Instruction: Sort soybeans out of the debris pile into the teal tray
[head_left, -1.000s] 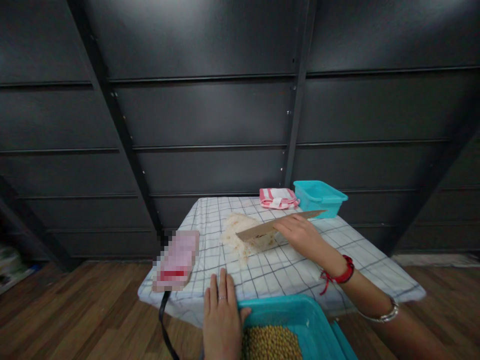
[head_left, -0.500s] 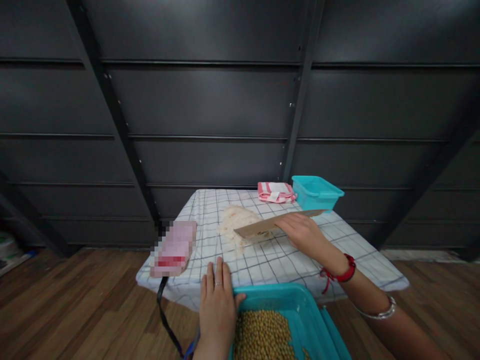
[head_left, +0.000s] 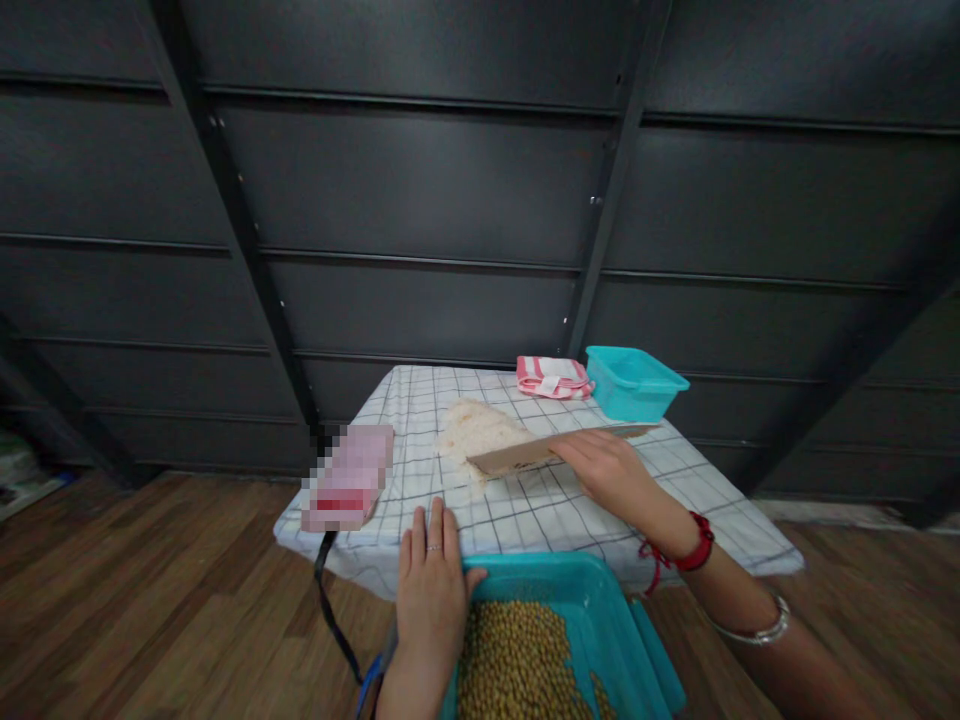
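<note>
My right hand (head_left: 611, 475) grips a flat strip of brown cardboard (head_left: 510, 457), tilted with its lower edge on the checked tablecloth. The strip touches the near right side of a spread pile of whitish grains (head_left: 476, 428), possibly rice; single grains are too small to make out. My left hand (head_left: 431, 605) lies palm down with fingers stretched out, fingertips on the table's front edge. Its thumb rests at the rim of a teal tray (head_left: 600, 610), which holds many round yellowish-brown beans (head_left: 517, 650).
A smaller turquoise bin (head_left: 634, 390) stands at the table's back right, beside a folded red-and-white striped cloth (head_left: 553, 378). At the left lies a blurred pink object (head_left: 352, 470) with a dark strap (head_left: 330, 605) hanging below. A dark panelled wall (head_left: 420, 190) rises behind the white checked tablecloth (head_left: 420, 400).
The view has tilted slightly. Loose grains in front of the pile now lie closer to it and to the cardboard. My left hand keeps its place at the tray rim.
</note>
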